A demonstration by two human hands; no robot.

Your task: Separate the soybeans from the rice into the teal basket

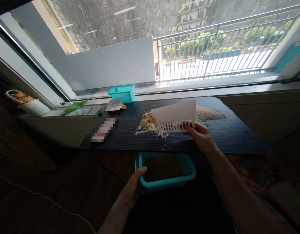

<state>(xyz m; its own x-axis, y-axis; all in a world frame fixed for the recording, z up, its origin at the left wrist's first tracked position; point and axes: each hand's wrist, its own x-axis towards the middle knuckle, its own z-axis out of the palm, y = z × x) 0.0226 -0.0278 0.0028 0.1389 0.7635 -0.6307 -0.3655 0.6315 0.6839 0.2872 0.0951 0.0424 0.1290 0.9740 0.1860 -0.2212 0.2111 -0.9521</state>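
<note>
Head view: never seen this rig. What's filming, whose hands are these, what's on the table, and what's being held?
There is no machine here. One camera worn on a person's head looks forward and down at their own two bare hands. The right hand holds a white slotted scoop over a mixed pile of beans and rice on the dark table. A separate rice pile lies to the scoop's right. The left hand grips the rim of a teal tub of beans, held below the table's near edge. A second teal tub sits by the window.
</note>
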